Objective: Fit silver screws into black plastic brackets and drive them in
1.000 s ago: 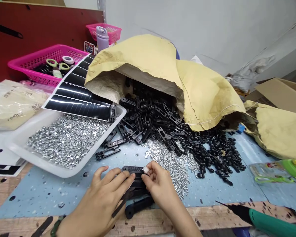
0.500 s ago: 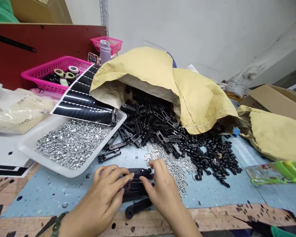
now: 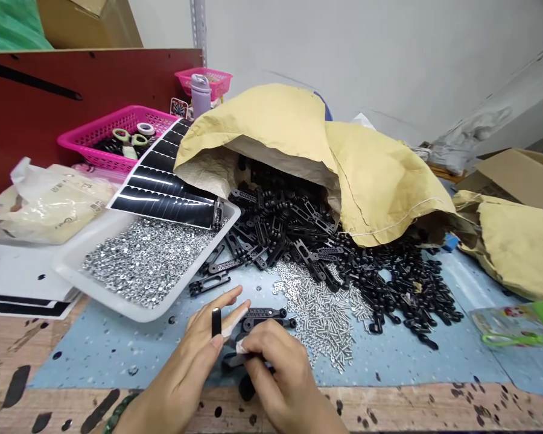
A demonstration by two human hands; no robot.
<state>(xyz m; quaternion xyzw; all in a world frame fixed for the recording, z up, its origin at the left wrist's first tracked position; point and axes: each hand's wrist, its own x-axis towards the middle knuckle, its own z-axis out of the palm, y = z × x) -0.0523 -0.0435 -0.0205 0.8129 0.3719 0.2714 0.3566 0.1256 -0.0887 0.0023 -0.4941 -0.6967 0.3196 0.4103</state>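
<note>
My left hand [image 3: 194, 355] pinches a small black plastic piece [image 3: 216, 321] upright between thumb and middle finger, its other fingers stretched out. My right hand [image 3: 276, 374] is curled just to its right, fingertips pressed on a black plastic bracket [image 3: 265, 314] lying on the blue mat; what it grips beneath is hidden. More black brackets lie under both hands. A loose heap of silver screws [image 3: 319, 310] lies just right of the hands.
A white tray [image 3: 117, 304] of silver nuts sits at left, black strips across its far corner. A yellow paper sack [image 3: 298, 138] spills black parts [image 3: 298, 232] over the mat. Pink baskets [image 3: 113, 135] stand behind; a second yellow sack [image 3: 516, 247] and green-handled scissors [image 3: 520, 319] lie right.
My left hand lifted off the bracket and now holds a small black piece upright. My right hand pulled back toward me. The view shifted, so the scene moved right and a green tool left the picture.
</note>
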